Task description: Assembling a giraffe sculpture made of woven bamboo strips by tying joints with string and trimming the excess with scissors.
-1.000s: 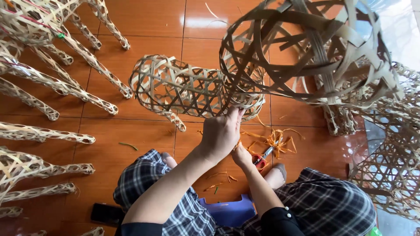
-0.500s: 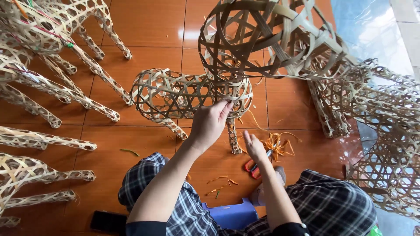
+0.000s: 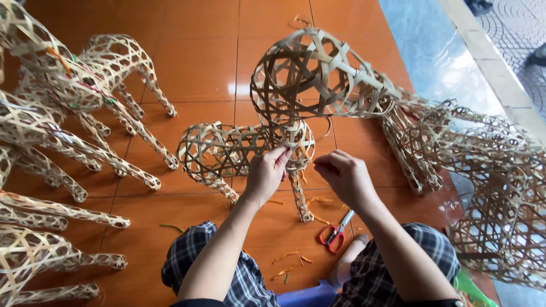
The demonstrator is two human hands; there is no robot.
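Observation:
A woven bamboo animal frame [image 3: 227, 150] stands on the orange tiled floor, its openwork head [image 3: 318, 77] rising above the neck. My left hand [image 3: 267, 173] grips the frame where neck meets chest, fingers pinched on the strips. My right hand [image 3: 344, 176] is just to the right of the neck, fingers curled and pinched together; a thin strip may be between them, though I cannot make one out. The frame's front leg [image 3: 300, 199] stands between my two hands.
Several finished woven animal frames [image 3: 68, 113] crowd the left side. More woven frames [image 3: 483, 170] pile up on the right. Red-handled scissors [image 3: 335, 233] lie on the floor by my right knee, among orange strip scraps [image 3: 293, 258]. A blue stool [image 3: 307, 295] is under me.
The view has pulled back and the frame's head has dropped lower in view. My right hand rose from near the scissors on the floor up to the frame's neck. My left hand stayed on the neck.

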